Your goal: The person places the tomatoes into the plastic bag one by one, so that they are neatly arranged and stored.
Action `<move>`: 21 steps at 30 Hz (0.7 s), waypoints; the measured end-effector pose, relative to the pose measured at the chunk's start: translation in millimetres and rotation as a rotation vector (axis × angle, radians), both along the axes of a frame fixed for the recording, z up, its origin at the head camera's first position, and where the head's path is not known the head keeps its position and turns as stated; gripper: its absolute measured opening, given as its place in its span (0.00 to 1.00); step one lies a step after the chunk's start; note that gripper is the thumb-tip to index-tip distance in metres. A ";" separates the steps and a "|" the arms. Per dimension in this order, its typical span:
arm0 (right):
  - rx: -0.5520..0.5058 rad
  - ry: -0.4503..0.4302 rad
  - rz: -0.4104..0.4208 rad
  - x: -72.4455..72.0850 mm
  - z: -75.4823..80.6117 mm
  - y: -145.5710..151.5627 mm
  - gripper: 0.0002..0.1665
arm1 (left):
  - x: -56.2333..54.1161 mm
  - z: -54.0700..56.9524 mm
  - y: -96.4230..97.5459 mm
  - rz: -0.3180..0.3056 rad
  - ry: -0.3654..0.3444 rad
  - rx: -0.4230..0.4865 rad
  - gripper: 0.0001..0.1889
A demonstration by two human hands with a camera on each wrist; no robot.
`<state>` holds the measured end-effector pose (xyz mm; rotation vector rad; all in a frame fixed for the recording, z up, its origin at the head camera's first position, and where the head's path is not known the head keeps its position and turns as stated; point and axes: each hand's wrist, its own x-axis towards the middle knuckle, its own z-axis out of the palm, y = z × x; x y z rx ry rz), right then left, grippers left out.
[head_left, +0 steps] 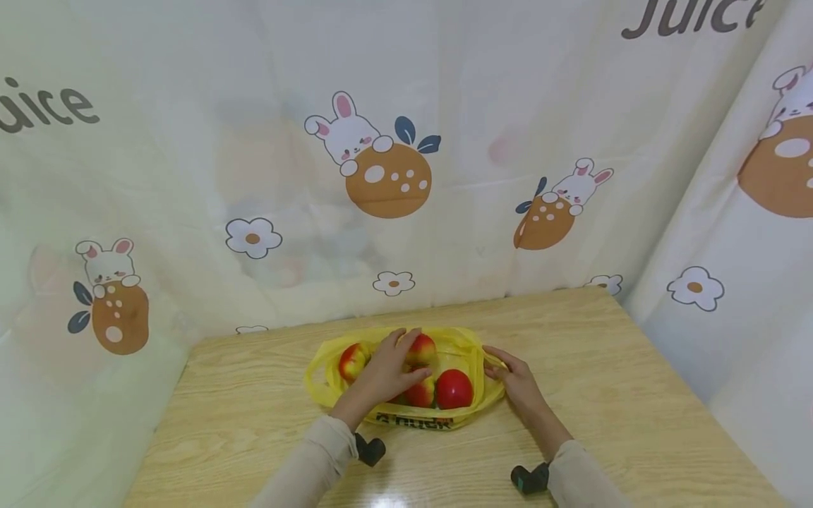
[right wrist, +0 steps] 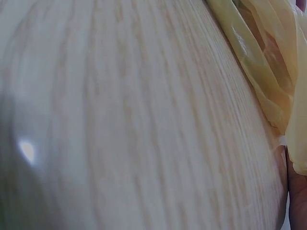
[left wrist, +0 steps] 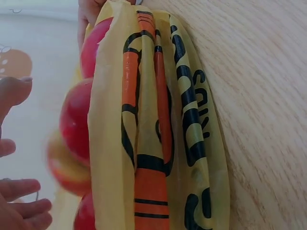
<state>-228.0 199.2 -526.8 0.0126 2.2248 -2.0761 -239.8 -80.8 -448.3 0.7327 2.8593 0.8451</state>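
Observation:
A yellow plastic bag [head_left: 413, 421] with dark print lies on the table, its mouth gaping upward. Inside are several apples: a plain red one [head_left: 454, 389] at the right, red-and-yellow ones at the left [head_left: 352, 363] and front [head_left: 419, 393], and another [head_left: 423, 350] beside the left fingertips. My left hand [head_left: 386, 368] reaches over the opening; in the left wrist view its fingers [left wrist: 24, 208] are spread apart from the apples. With my right hand [head_left: 517, 381] I hold the bag's right edge between thumb and fingers; the right wrist view shows little of that hand.
The wooden table [head_left: 635, 395] extends on both sides of the bag. A curtain [head_left: 470, 240] printed with rabbits and flowers hangs along its back edge and sides. Dark wrist-worn pieces sit at the left cuff [head_left: 370, 450] and right cuff [head_left: 530, 479].

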 end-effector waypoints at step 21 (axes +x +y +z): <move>0.051 0.014 0.005 0.0 1.9 1.3 0.26 | 0.3 -1.8 -16.5 0.074 0.090 0.055 0.34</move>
